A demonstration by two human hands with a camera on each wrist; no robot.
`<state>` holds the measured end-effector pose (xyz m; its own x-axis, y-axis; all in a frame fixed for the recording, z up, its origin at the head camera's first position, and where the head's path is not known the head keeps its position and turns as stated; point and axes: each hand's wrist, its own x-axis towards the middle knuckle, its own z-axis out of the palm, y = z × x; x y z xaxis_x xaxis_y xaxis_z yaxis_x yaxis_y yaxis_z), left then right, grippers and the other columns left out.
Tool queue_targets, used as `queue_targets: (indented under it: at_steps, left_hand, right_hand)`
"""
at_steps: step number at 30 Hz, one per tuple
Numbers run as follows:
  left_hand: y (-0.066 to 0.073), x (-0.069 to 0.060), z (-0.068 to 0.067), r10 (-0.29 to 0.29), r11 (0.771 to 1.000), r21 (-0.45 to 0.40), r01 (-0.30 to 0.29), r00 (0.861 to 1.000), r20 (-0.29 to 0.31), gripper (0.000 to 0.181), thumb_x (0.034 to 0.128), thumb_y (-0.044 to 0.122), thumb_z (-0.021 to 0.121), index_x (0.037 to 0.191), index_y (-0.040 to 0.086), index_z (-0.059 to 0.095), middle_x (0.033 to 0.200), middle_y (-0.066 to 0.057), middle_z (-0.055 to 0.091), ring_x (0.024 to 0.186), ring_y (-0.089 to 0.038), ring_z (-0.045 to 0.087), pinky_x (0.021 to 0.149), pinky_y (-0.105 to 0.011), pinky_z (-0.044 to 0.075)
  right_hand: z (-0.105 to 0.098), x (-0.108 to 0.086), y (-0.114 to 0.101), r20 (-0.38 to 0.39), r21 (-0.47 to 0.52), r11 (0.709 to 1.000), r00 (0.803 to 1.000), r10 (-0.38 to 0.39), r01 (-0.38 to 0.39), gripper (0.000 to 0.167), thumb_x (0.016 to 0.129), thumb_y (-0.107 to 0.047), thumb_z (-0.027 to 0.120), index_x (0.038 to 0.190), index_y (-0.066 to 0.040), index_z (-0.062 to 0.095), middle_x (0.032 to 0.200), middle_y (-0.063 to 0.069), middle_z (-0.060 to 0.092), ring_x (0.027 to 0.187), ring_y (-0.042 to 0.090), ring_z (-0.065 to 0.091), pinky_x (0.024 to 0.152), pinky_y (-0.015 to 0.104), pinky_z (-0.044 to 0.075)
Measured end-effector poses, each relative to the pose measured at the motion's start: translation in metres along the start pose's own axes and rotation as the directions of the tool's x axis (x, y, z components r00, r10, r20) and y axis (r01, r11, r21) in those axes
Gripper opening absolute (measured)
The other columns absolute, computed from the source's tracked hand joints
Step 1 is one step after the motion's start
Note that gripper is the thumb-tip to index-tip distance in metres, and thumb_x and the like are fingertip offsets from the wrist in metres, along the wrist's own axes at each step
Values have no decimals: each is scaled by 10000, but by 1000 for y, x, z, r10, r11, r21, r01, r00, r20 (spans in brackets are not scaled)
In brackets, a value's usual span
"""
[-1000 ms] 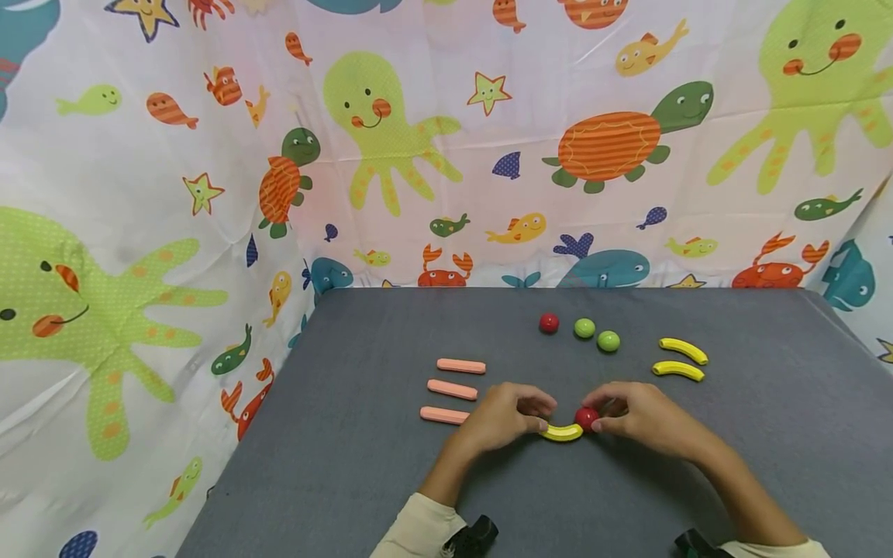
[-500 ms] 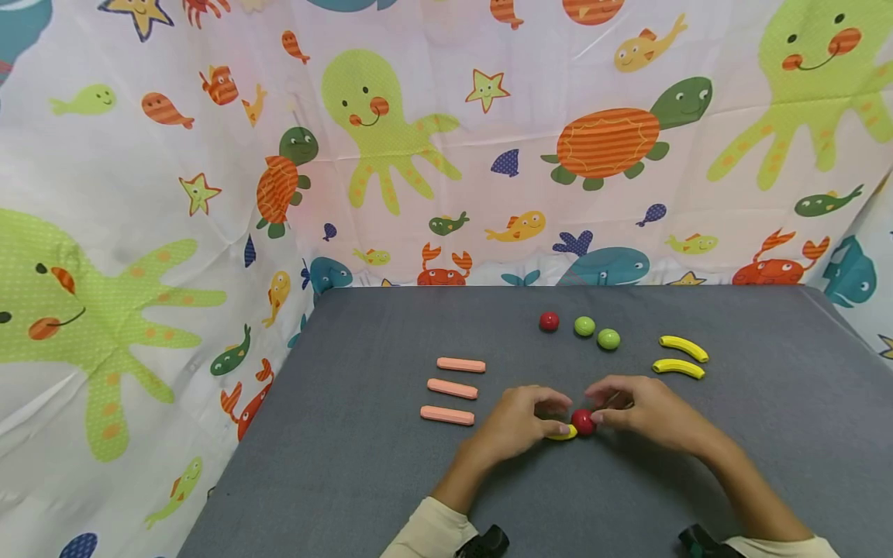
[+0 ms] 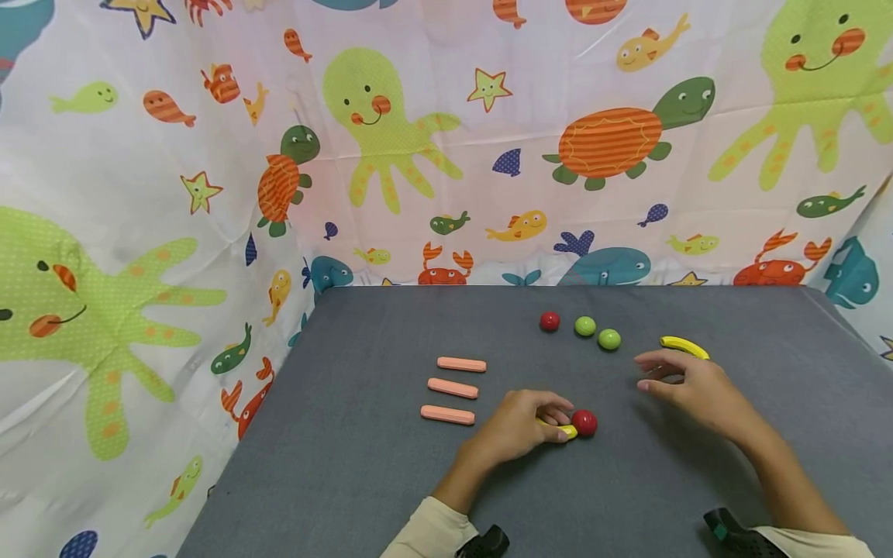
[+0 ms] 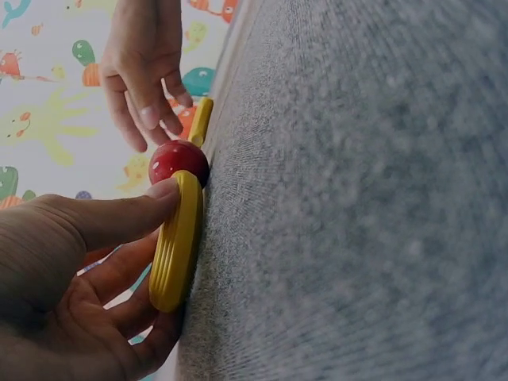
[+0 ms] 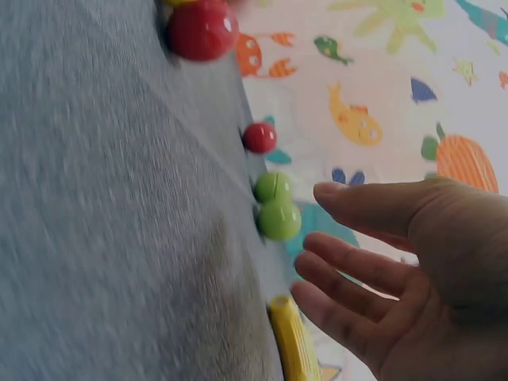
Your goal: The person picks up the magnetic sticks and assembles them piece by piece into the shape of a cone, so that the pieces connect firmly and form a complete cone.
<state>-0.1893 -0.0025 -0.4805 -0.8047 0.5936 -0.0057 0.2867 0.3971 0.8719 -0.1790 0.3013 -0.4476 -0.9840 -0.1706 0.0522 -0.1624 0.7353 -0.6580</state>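
Note:
My left hand (image 3: 526,425) pinches a yellow toy banana (image 4: 176,246) between thumb and fingers, low over the grey cloth. Against or very near the banana's far end is a shiny red ball (image 3: 584,423), resting on the cloth. My right hand (image 3: 698,387) hovers off to the right, fingers loosely spread and holding nothing. Just beyond it lies another yellow toy banana (image 3: 685,346). In the head view the right hand hides the place where a second banana lay. One banana (image 5: 294,341) shows below the fingers in the right wrist view.
Several pink sausage-like sticks, one of them the nearest stick (image 3: 447,415), lie in a column left of my left hand. Farther back are a second red ball (image 3: 549,322) and two green balls, including the left one (image 3: 584,326). A sea-animal curtain (image 3: 516,139) hangs behind the table.
My right hand has left the red ball and moved right, toward the bananas there. My left hand shifted slightly right with its banana. The red ball stays beside it.

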Motion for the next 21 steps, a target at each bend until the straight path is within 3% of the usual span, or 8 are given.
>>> queue_targets:
  at_steps: [2,5,8,13,21]
  left_hand:
    - [0,0,0,0,1000,-1,0,1000,4,339,891,60,852,1220,68,773,974,66,770,860,63,656,804,-155,527]
    - [0,-1,-1,-3,1000,-1,3,1000,10,342,895,68,850,1227,67,771,979,57,770,866,58,659,807,-158,527]
    - [0,-2,-2,-9,1000,4,9,1000,12,349,896,78,851,1235,72,769,981,61,773,872,54,665,810,-162,527]
    - [0,-2,-3,-10,1000,10,10,1000,14,352,898,91,852,1239,79,769,982,69,778,878,54,671,814,-164,526]
    - [-1,-1,-3,-9,1000,9,9,1000,15,351,896,93,854,1237,80,770,986,69,784,877,57,672,811,-163,524]
  right_hand:
    - [-3,0,7,-22,-24,1000,1000,17,-17,466,964,-247,808,1351,-22,682,1265,212,718,1139,387,684,887,408,588]
    - [-7,-1,17,-33,-40,998,999,41,-43,510,980,-272,789,1395,-13,644,1317,261,680,1225,455,609,982,637,492]
    - [-12,-3,26,-27,-48,997,998,58,-59,540,1004,-302,758,1428,-3,607,1388,315,608,1293,528,504,997,750,392]
    - [-18,-6,35,-19,-69,996,998,63,-64,555,1020,-317,735,1447,6,588,1445,371,514,1293,576,451,973,777,371]
    - [-21,-4,39,12,-126,984,992,126,-124,590,994,-319,766,1451,8,588,1435,405,503,1245,594,465,946,779,393]
